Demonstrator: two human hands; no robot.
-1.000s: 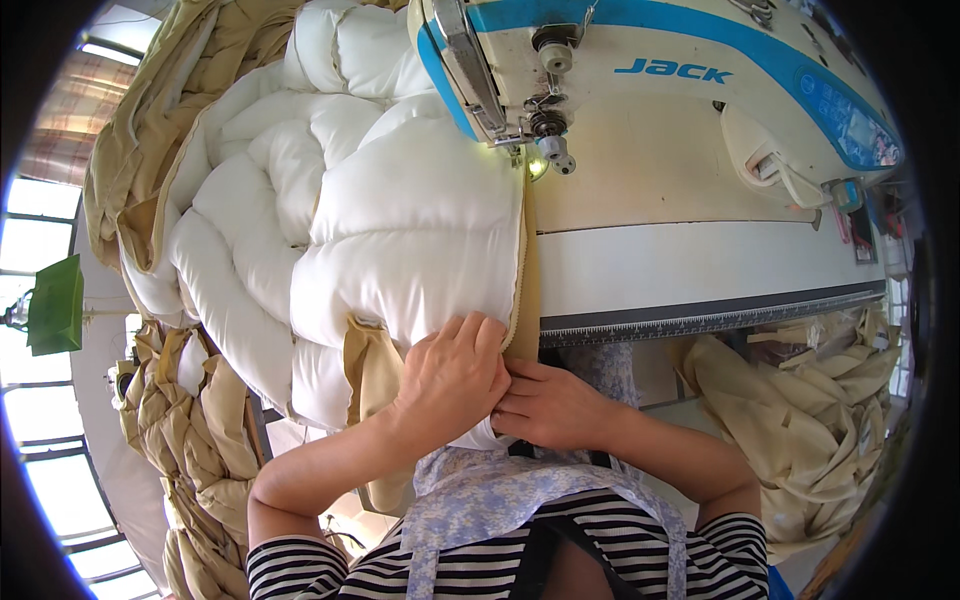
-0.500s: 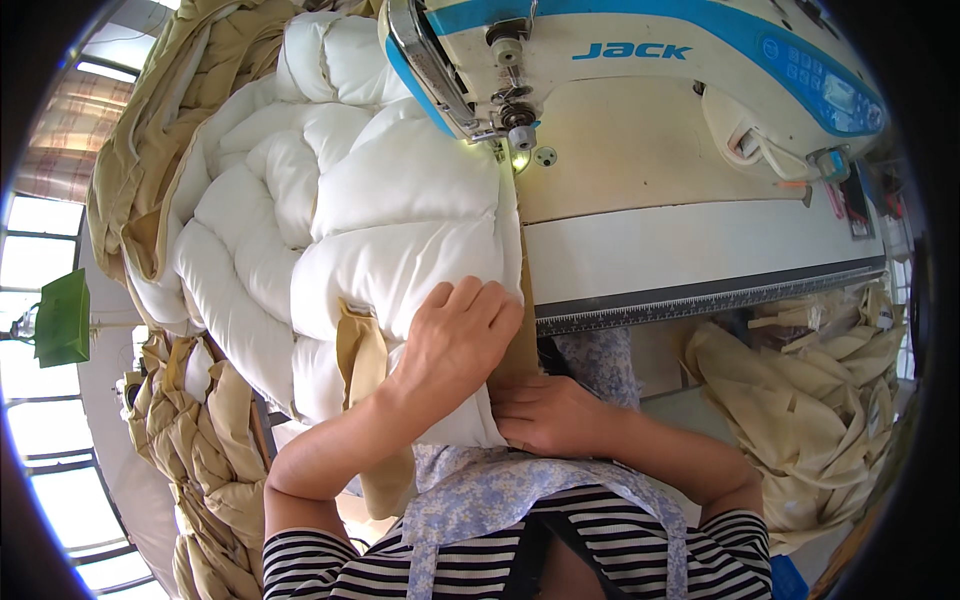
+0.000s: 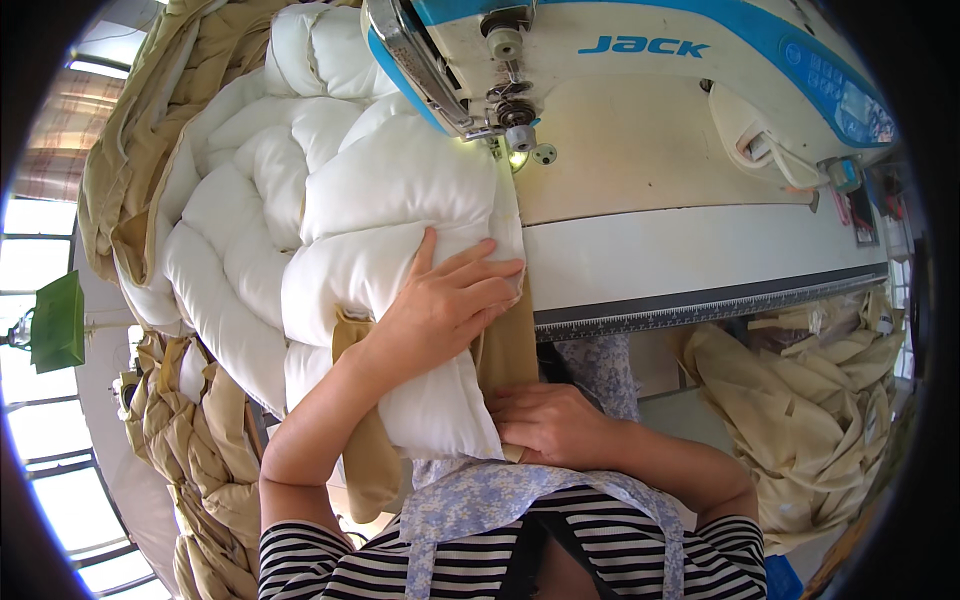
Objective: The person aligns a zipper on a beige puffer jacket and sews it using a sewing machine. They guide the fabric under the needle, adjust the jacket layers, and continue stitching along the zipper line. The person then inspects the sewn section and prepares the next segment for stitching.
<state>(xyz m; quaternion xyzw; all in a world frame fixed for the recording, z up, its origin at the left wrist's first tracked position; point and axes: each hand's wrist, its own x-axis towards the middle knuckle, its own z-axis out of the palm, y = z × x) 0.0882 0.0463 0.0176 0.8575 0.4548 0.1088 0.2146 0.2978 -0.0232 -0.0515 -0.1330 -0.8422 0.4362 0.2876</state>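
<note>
A white quilted, padded garment piece lies across the table under the needle area of a blue-and-white sewing machine. My left hand rests on its right part with fingers spread, the outer fingertips at the edge. A tan fabric strip runs beneath that edge. Lower down, my right hand is closed on the edge of the white piece and tan fabric, its fingertips partly hidden. A lit lamp glows beside the presser foot; the needle itself is too small to make out.
The tabletop has a ruler along its front edge. Tan fabric piles hang at left and right. More tan padded fabric lies at upper left. A green hanging object is at far left.
My left hand has moved upward along the padded piece and its fingers have spread. My right hand has shifted slightly down. The white piece's lower corner now lies flatter, lower down.
</note>
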